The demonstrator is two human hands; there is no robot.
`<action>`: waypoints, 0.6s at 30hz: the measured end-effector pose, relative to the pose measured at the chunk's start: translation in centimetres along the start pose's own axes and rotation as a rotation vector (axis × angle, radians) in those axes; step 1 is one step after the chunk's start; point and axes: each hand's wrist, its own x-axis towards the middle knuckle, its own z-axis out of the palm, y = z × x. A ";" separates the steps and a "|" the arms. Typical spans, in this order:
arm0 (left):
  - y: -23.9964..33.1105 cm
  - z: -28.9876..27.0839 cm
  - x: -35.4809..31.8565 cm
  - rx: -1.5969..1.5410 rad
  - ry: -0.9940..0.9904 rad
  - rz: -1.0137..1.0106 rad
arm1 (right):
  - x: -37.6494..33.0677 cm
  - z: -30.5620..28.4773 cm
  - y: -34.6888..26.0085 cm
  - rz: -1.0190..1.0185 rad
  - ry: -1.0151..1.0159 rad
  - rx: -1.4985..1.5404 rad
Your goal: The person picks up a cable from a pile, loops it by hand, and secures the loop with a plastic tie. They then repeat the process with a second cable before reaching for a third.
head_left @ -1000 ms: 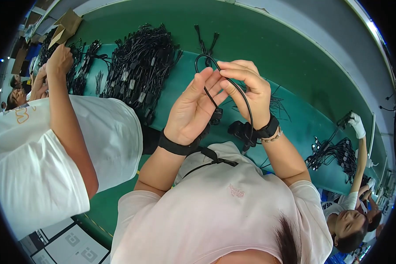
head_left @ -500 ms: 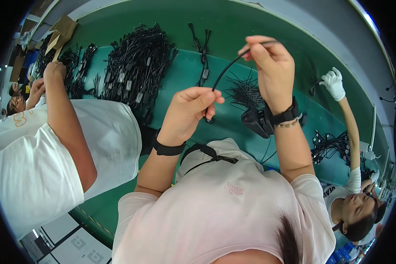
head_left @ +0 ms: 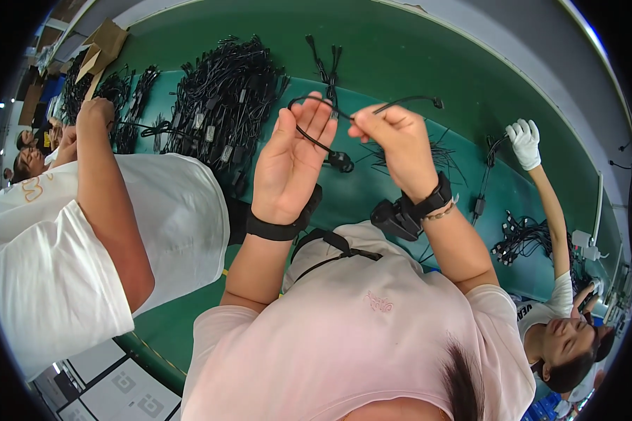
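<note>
A thin black cable runs between my hands, bent into a loop. My left hand is open, palm up with fingers stretched out, and the loop passes round its fingers. From there one end hangs beside the palm to a round black plug. My right hand pinches the cable between thumb and fingers; past them the other end sticks out to the right with a small black connector. Beyond my right hand, partly hidden by it, lies a pile of thin black strips on the green table.
A big heap of black cables covers the table at left, with a bundle ahead. A co-worker stands close on my left. At right a co-worker's white-gloved hand holds a black cable, near more cables.
My left hand has let go its pinch and opened under the cable, which now loops round its fingers. My right hand has come lower and left. The gloved hand has lifted a cable.
</note>
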 end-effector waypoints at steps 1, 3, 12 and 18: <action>-0.1 0.4 0.2 0.024 0.002 0.002 | -0.3 0.1 0.5 0.001 0.003 0.001; -0.1 1.1 0.6 0.072 0.003 0.004 | -0.8 0.5 1.3 0.102 0.018 0.006; 0.6 0.0 1.7 0.088 -0.238 0.045 | -1.1 1.8 1.6 0.147 0.218 0.173; 0.8 0.3 -0.1 0.146 0.009 0.093 | -1.1 -0.9 1.6 0.068 0.185 0.285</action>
